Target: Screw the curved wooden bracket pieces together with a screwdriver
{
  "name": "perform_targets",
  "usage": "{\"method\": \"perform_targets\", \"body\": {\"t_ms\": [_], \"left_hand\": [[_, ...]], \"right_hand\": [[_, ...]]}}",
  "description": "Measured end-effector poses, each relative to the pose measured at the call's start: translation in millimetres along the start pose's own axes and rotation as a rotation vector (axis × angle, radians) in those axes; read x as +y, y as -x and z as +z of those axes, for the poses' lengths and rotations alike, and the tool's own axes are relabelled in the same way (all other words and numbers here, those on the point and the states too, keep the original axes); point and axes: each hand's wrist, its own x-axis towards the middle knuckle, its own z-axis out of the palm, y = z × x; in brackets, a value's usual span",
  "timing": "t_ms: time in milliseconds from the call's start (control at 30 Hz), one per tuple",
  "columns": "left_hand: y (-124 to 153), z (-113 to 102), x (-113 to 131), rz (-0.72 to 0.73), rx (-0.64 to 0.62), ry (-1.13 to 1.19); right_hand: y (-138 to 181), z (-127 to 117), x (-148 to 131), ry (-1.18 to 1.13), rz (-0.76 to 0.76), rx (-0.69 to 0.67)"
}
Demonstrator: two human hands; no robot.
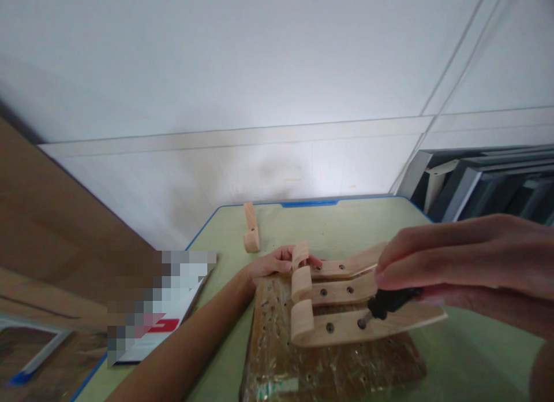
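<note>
Three curved wooden hooks lie side by side: a near hook (303,326), a middle hook (300,283) and a far hook (300,255). Each shows two dark screw heads in its flat part. My left hand (274,263) is closed around the curled end of the far hook, its fingers partly hidden behind the wood. In my right hand (467,266) I grip a black-handled screwdriver (392,302). Its short metal tip meets the right-hand screw (362,323) of the near hook. My fingers cover part of the handle and the hooks' right ends.
Beneath the hooks is a brown block wrapped in clear tape (272,356), pitted with small holes. Another wooden hook (251,229) stands farther back on the pale green table (367,223). A booklet with a red mark (162,325) lies left; dark panels (489,182) lean at right.
</note>
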Motion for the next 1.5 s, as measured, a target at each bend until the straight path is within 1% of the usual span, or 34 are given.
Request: {"method": "perform_targets", "body": {"t_ms": [133,367,500,733,900,1133,1300,1400,1500], "left_hand": [[-0.3,1.3,1.1,-0.013,-0.002,-0.007],[-1.0,-1.7,-1.4,-0.019,-0.005,-0.012],[-1.1,-3.0,-1.5,-0.007,-0.008,-0.011],[-1.3,-6.3,-4.3,0.052,-0.051,-0.015],[-1.9,-8.7,-7.4,0.1,-0.107,-0.053],[-2.7,-7.2,-5.5,0.097,-0.127,-0.073],[-2.0,-6.6,-4.4,0.101,-0.131,-0.069],[-2.3,-7.1,-4.7,0.114,-0.128,-0.058],[-2.1,-7.8,-5.1,0.117,-0.123,-0.051]], "right_hand": [[1.8,-1.5,1.8,-0.021,0.025,-0.037],[-2.1,0.1,11.5,-0.147,0.054,-0.129],[-2.8,3.0,15.5,-0.158,0.014,-0.095],[-9.2,9.0,8.9,-0.066,0.058,-0.104],[-11.9,13.5,10.6,0.008,0.069,-0.052],[-16.3,17.3,7.9,0.083,0.105,-0.057],[-21.6,22.7,14.3,0.11,0.164,-0.05],[-24.8,24.9,17.5,0.083,0.154,-0.039],[-25.1,23.1,16.1,0.01,0.122,-0.067]]}}
